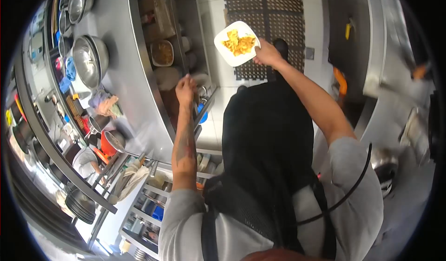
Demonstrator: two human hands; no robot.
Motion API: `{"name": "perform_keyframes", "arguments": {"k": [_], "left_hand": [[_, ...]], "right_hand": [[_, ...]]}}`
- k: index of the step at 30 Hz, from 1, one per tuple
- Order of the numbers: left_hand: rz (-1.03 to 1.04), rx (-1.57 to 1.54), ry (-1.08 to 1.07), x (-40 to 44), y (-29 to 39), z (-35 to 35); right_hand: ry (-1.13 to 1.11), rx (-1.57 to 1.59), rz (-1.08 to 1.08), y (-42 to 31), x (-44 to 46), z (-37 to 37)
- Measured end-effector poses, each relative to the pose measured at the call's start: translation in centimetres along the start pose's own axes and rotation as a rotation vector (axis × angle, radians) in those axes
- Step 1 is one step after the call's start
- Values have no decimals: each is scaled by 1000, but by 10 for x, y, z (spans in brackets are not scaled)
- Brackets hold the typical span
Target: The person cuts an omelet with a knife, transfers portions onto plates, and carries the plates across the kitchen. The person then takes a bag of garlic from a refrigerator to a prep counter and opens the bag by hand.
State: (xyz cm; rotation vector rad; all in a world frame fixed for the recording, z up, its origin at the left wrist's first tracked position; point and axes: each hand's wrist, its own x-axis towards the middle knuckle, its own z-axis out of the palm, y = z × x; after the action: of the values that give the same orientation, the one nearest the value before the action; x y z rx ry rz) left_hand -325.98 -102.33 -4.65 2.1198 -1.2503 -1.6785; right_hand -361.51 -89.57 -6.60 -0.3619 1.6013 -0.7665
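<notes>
My right hand [268, 53] grips the rim of a white square bowl [225, 52], held out over the floor. Yellow-orange food pieces [239, 43] lie inside it. My left hand [186, 90] is by the edge of the shelf [179, 33] under the steel counter, fingers loosely bent and slightly apart, with nothing visible in them. Farther along that shelf, a similar white bowl [162, 64] holds brownish food, close to a cardboard box [159, 15].
Metal bowls [86, 62], crumpled cloths [104, 104] and an orange-red pan [111, 142] sit on the steel counter [118, 42] to the left. A perforated black mat [265, 5] covers part of the tiled floor. Another steel unit [371, 42] stands on the right.
</notes>
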Motion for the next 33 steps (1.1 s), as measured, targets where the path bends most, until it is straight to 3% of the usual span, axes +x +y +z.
{"name": "perform_keyframes", "arguments": {"k": [2, 3, 5, 11, 13, 15, 17, 20, 21, 23, 24, 26, 28, 30, 33], "left_hand": [[-273, -142, 513, -6, -36, 2], [-296, -137, 541, -16, -30, 3], [-299, -44, 925, -32, -11, 0], [-36, -348, 609, 43, -39, -66], [-53, -432, 583, 66, -36, -75], [-153, -551, 621, 32, 19, -27], [-237, -630, 623, 42, -36, -64], [-112, -520, 685, -30, -43, -42], [-129, -522, 731, -47, -48, -39], [-234, -520, 529, -112, -67, -31], [-301, -514, 604, -137, -71, -20], [-215, -651, 466, -168, -109, -16], [-331, -625, 492, -189, -113, -3], [-418, -677, 481, -200, -136, 6], [-382, -656, 497, -204, -150, 24]], "right_hand": [[-24, -68, 33, -5, 17, -5], [-55, -149, -14, -10, 34, -9], [-99, -249, -67, -15, 62, -3], [-216, -383, -89, -4, 114, 47], [-262, -425, -50, -18, 120, 63], [-274, -474, -71, 5, 129, 77], [-234, -580, -181, 28, 139, 93], [-264, -641, -221, 15, 138, 121], [-285, -664, -193, 21, 142, 138], [-334, -672, -165, 27, 133, 159], [-402, -682, -167, 13, 124, 171], [-465, -713, -243, 14, 125, 213], [-518, -702, -360, 21, 130, 258], [-712, -863, -540, 21, 140, 296], [-420, -800, -508, 44, 158, 362]]}}
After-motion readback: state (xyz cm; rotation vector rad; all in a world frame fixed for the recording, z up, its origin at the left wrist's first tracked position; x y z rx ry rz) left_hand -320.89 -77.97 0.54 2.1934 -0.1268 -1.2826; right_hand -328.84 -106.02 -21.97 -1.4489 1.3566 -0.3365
